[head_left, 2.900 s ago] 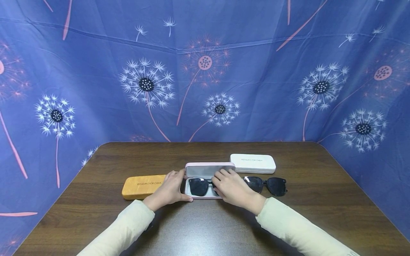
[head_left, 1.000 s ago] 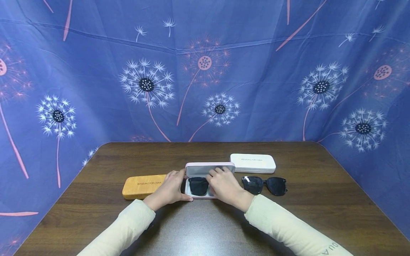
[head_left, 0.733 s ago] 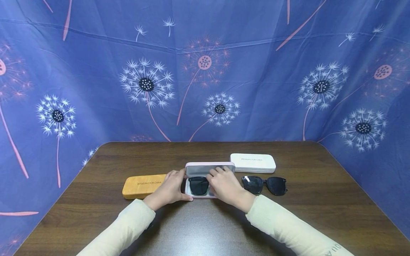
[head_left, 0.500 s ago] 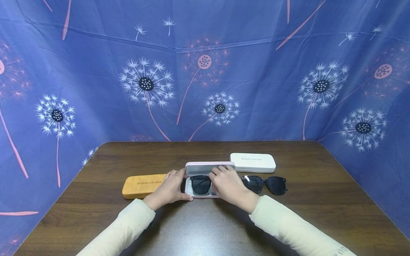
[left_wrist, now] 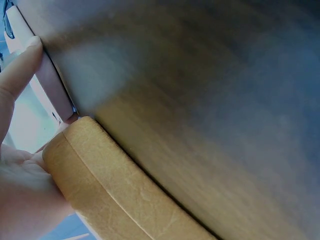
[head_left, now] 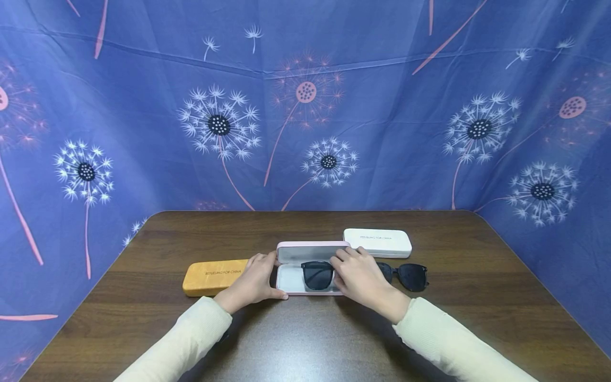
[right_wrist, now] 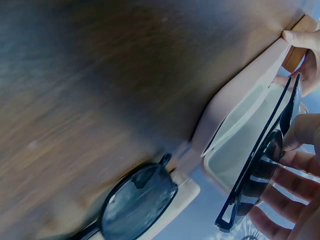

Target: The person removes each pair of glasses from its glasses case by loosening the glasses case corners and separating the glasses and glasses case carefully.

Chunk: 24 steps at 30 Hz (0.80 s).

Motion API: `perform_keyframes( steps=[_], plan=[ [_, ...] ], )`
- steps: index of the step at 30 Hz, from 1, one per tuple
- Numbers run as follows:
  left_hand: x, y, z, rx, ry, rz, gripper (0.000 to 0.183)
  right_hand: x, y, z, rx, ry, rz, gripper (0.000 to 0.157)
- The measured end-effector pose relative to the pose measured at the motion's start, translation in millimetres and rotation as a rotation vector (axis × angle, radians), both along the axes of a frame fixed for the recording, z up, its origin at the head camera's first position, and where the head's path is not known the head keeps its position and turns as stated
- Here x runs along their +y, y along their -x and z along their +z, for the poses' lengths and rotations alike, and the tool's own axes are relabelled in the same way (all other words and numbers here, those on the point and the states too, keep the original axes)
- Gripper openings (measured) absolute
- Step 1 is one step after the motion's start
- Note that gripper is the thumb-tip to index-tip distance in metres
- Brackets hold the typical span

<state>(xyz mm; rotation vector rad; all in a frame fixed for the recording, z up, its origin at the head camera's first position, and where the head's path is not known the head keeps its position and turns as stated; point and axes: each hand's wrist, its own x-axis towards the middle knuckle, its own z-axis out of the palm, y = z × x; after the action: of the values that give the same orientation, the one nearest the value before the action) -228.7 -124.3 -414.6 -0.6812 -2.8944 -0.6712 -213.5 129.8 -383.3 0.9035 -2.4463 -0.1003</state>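
An open pink glasses case [head_left: 291,280] with a pale lining lies mid-table, its lid tipped back. My left hand [head_left: 253,280] grips the case's left end, thumb at the front edge and fingers behind. With my right hand [head_left: 360,278] I hold a pair of black sunglasses [head_left: 318,276] by one side, over the right half of the case. In the right wrist view these sunglasses [right_wrist: 255,180] are raised above the case's wall [right_wrist: 216,120], with thumb and fingers around the lens. In the head view, the right hand hides their other lens.
A yellow-orange glasses case [head_left: 215,277] lies closed, against my left hand. Behind the pink case on the right sits a closed white glasses case [head_left: 377,243]. A second pair of black sunglasses [head_left: 412,277] rests on the wooden table [head_left: 477,307], partly behind my right hand.
My right hand has shifted right, drawing the sunglasses from the case's left side to its right half and baring the lining. The left hand has stayed in place.
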Motion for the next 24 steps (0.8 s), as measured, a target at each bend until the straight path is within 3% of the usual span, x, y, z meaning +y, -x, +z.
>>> perform_keyframes(
  steps=[24],
  plan=[
    [-1,1.0,1.5,-0.004,0.002,-0.005,0.087,51,-11.5,-5.7,-0.016,0.029,-0.122,0.015]
  ],
)
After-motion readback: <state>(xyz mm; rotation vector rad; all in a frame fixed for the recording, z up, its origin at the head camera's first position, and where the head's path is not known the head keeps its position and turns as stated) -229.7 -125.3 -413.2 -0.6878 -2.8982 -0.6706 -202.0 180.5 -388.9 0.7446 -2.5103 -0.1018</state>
